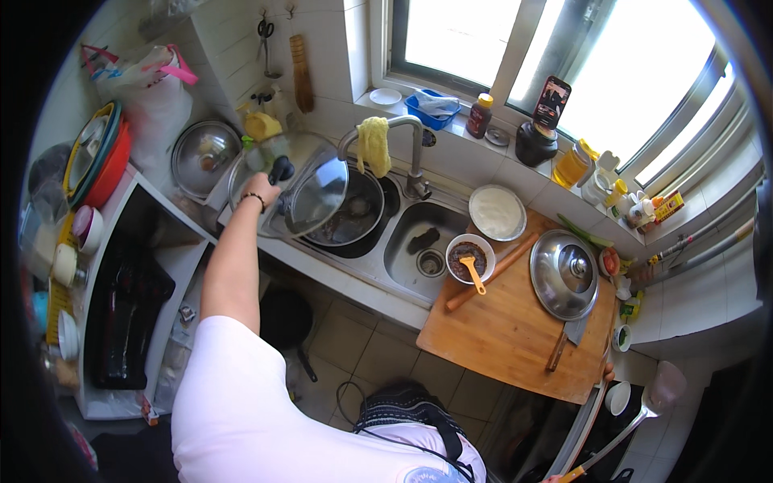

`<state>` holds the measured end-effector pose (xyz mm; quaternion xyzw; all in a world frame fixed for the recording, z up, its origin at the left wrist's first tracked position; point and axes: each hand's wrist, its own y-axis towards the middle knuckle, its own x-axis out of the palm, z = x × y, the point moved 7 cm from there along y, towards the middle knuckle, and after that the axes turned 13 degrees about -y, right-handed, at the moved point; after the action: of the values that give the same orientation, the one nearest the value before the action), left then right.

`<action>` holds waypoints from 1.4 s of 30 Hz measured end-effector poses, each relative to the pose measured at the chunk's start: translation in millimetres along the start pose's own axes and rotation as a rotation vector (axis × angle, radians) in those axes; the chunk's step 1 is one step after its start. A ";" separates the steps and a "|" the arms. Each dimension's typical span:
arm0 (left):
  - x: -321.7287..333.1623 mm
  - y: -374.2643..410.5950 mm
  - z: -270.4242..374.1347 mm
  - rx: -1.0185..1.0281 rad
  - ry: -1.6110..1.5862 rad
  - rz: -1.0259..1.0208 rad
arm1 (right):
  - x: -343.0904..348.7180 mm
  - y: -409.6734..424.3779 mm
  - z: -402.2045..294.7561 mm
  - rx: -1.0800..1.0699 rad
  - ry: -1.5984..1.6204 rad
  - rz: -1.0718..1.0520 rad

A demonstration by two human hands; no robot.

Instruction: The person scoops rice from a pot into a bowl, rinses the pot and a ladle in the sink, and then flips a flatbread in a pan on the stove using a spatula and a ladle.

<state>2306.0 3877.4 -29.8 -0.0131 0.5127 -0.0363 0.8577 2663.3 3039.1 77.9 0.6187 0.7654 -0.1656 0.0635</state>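
Note:
My left hand [263,188] grips the black knob of a clear glass lid [314,205], which is tilted above the left sink basin. Partly behind the lid, a dark pan [362,211] sits in that basin with dark contents. At the bottom edge, my right hand [552,479] is barely visible at the wooden handle of a long metal ladle [622,433]; the ladle's wide bowl is raised at the right. A white bowl of dark sauce [454,259] with an orange brush [471,265] rests at the left edge of the wooden board [501,338].
On the board lie a rolling pin [501,268], a domed metal lid [558,284] and a cleaver [574,332]. A faucet [416,145] with a yellow cloth [374,145] stands behind the sink. Bottles and a phone [552,101] line the sill. A black wok [285,317] is low at left.

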 end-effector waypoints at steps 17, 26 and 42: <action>232.8 33.5 -16.3 0.079 -0.009 -0.390 | -91.2 -24.8 38.6 0.250 0.195 0.503; 220.3 8.9 23.0 0.241 0.434 -0.270 | -302.8 -89.4 107.5 0.289 0.267 0.954; 269.3 -214.4 102.9 0.549 0.224 -0.122 | -557.2 -86.7 180.9 0.927 -0.062 0.921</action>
<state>2513.2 3641.7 -204.9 0.1925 0.5734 -0.2260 0.7636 2686.1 2447.5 91.9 0.8414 0.2691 -0.4521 -0.1234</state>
